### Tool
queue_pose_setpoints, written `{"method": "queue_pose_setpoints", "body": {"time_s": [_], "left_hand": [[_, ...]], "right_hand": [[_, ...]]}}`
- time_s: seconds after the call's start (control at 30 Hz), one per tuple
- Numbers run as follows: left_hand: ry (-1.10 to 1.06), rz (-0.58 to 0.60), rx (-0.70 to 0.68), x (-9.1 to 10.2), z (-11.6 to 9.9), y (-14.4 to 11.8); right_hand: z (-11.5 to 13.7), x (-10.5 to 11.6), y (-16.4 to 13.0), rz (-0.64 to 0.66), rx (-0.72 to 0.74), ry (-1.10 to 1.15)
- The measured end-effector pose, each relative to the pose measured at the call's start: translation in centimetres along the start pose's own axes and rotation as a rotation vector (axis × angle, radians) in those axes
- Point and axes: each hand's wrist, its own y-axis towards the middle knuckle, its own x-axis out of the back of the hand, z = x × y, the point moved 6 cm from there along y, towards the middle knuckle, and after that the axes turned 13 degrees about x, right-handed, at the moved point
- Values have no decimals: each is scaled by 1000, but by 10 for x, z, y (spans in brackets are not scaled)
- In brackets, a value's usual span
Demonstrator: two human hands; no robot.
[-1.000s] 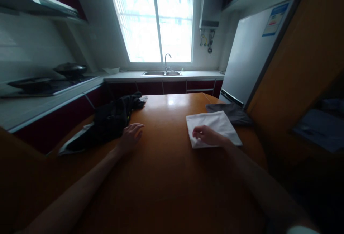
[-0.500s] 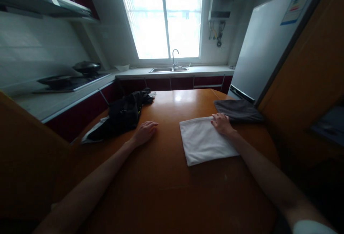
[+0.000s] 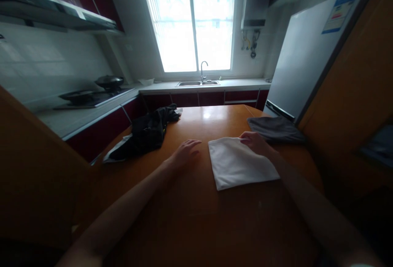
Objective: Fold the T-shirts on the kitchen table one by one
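A folded white cloth point(image 3: 238, 164), possibly a garment, lies on the orange-brown wooden table point(image 3: 190, 195). My right hand point(image 3: 256, 142) is at its far edge, fingers curled in a pinch on the fabric near the back right corner. My left hand point(image 3: 186, 151) is apart from the cloth, to its left and just over the tabletop, with fingers stretched out and nothing in them. Behind my right hand lies a folded dark grey cloth point(image 3: 276, 129). To the left, a crumpled heap of black clothing point(image 3: 147, 132) with some white fabric rests near the table's edge.
Beyond the table runs a counter with a sink point(image 3: 190, 83) and faucet point(image 3: 202, 70). A stove with pans point(image 3: 109, 81) stands at the left under a range hood. The fridge point(image 3: 310, 50) is close on the right.
My left hand has moved right, toward the white cloth. My right hand's fingers, laid flat on the cloth before, are now curled at its far edge. The view has shifted slightly.
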Motion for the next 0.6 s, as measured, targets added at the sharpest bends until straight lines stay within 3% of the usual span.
{"method": "queue_pose_setpoints", "body": {"time_s": [0.07,0.2,0.27,0.37,0.5,0.6], "left_hand": [[-61,23,-53,-12,-29,12],[-113,80,-181,-33,-80,32],[-77,113,-206,-39,-91,36],[31,112,-171,-38,-83,35],[104,70,-135,-11,-61,41],[65,-149,-83,39,-61,59]], "right_hand": [[18,-9,-3,183,30,231],[60,-14,-13,481,80,323],[76,-10,-16,553,113,371],[82,-5,-18,570,90,448],[81,-22,-18,524,46,556],[91,-50,-16,395,53,608]]}}
